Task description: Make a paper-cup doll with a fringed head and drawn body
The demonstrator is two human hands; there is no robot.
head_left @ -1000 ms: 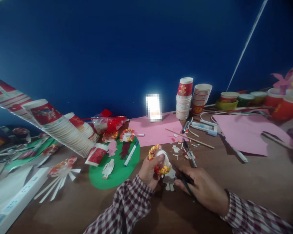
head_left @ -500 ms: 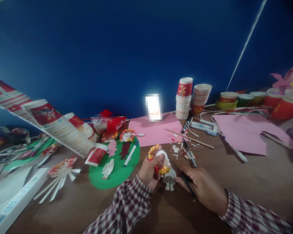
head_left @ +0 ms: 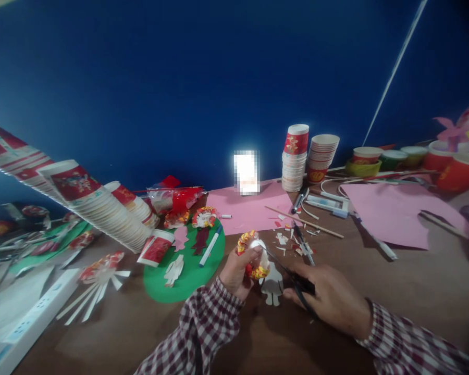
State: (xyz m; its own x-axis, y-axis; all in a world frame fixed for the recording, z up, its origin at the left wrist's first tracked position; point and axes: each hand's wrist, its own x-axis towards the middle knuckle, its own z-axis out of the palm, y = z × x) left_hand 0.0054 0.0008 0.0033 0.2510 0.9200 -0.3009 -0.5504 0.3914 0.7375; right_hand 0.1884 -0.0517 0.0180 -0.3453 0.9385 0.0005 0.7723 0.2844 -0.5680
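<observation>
Your left hand (head_left: 234,272) pinches a red-yellow curly paper ring (head_left: 261,272), right of the round green paper (head_left: 156,286) | Right hand (head_left: 338,299): black metal scissors (head_left: 305,297), farther right | Ring looks mostly curled; can't tell what's left

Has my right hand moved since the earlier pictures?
Yes, slightly: your right hand has shifted right, away from the paper figure on the table.
</observation>
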